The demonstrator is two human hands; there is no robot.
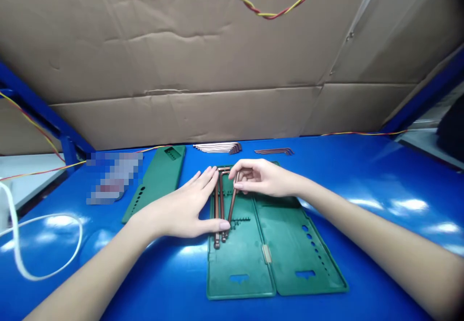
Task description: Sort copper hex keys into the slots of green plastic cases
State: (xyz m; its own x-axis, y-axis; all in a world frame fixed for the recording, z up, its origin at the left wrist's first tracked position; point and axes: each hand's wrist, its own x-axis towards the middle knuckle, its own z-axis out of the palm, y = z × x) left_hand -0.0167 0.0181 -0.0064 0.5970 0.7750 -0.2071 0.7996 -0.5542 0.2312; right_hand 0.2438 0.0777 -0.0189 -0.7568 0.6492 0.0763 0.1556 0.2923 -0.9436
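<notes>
An unfolded green plastic hex key case (246, 268) lies in front of me. Two copper-coloured hex keys (222, 200) rest side by side in its left half. My left hand (181, 205) lies over the case's left edge, fingers stretched out against these keys. Its thumb reaches across them towards the lower end of a third hex key (233, 202). That key slants over the left half, its upper part pinched between the thumb and fingers of my right hand (259, 178). The small clips in the case are partly hidden by my hands.
More hex keys lie at the back in a larger group (217, 147) and a smaller group (274, 151). A closed green case (159, 181) is on the left, beside a blurred-out item (114, 178). A white cable (16, 243) loops at far left; cardboard (203, 118) stands behind.
</notes>
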